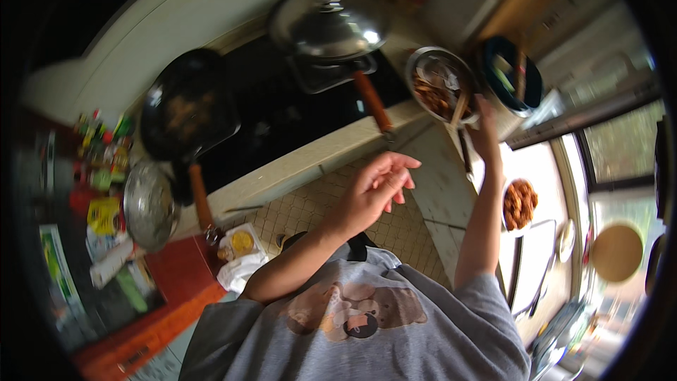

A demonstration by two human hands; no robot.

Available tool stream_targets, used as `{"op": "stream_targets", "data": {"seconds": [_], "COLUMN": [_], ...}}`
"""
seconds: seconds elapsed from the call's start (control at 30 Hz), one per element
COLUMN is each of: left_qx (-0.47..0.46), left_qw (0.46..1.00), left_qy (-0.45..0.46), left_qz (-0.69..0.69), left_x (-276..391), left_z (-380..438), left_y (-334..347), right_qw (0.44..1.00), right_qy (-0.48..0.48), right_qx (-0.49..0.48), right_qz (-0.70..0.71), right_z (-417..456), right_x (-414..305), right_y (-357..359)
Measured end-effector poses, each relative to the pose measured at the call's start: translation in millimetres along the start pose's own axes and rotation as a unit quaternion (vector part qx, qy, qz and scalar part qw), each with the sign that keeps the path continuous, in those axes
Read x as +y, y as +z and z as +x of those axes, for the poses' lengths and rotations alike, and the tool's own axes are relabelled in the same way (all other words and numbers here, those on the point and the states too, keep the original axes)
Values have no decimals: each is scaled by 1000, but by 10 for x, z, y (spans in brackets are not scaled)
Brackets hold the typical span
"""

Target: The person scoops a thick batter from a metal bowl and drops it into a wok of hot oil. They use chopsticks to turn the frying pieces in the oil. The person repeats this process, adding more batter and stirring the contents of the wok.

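My left hand [378, 188] is in the air in front of my body, fingers loosely bent and a little apart, with nothing in it. At the right, my right hand [485, 127] is beside the rim of a round metal bowl [413, 76]; blur hides whether its fingers grip anything. Brown pieces of food [431, 96] lie in the bowl. A wooden utensil [459, 108] leans over its near rim, and a dark handle [465, 151] sticks out below. Just beyond my right hand stands a dark blue container [492, 47] with utensils in it.
A lidded pan [328, 24] with a wooden handle [373, 100] sits on the black cooktop [264, 116]. A dark wok [182, 108] stands left, a metal lid [149, 206] beside it. Reddish-brown food [520, 205] fills a dish near the sink, and a wooden board [521, 2] leans behind.
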State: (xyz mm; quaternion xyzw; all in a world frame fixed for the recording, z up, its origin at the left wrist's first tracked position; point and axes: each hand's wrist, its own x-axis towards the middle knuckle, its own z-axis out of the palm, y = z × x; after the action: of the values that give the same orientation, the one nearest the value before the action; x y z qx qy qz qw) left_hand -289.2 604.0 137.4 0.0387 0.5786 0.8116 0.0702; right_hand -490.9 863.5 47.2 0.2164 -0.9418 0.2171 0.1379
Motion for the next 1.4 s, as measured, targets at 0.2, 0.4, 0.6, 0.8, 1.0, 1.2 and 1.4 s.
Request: {"op": "stream_targets", "data": {"seconds": [0.2, 0.4, 0.6, 0.8, 1.0, 1.2, 1.4], "left_qx": [120, 394, 646, 727, 763, 773, 780], "left_qw": [982, 878, 685, 615, 607, 629, 617], "left_qy": [144, 271, 324, 281, 201, 88, 82], "left_qz": [15, -9, -94, -123, -99, 13, 67], "left_x": [564, 768, 550, 290, -10, -488, -837], "left_z": [-792, -1959, -3392, -4163, -4508, -4523, -4381], "left_y": [-474, -1297, -2327, -2989, -3399, -3928, -4446], "right_qw": [860, 685, 687, 785, 774, 741, 762], "right_qy": [-78, -317, -294, -404, -484, -488, -485], "right_qx": [143, -212, -410, -424, -407, -459, -426], "right_qz": [484, 621, 524, 200, -24, -54, -51], "right_z": [41, -483, -924, -1116, -1664, -1583, -946], "right_x": [-2429, -4230, -5614, -6857, -7488, -7548, -7315], "right_y": [-806, -396, 591, 2356, 3170, 3368, 2621]}}
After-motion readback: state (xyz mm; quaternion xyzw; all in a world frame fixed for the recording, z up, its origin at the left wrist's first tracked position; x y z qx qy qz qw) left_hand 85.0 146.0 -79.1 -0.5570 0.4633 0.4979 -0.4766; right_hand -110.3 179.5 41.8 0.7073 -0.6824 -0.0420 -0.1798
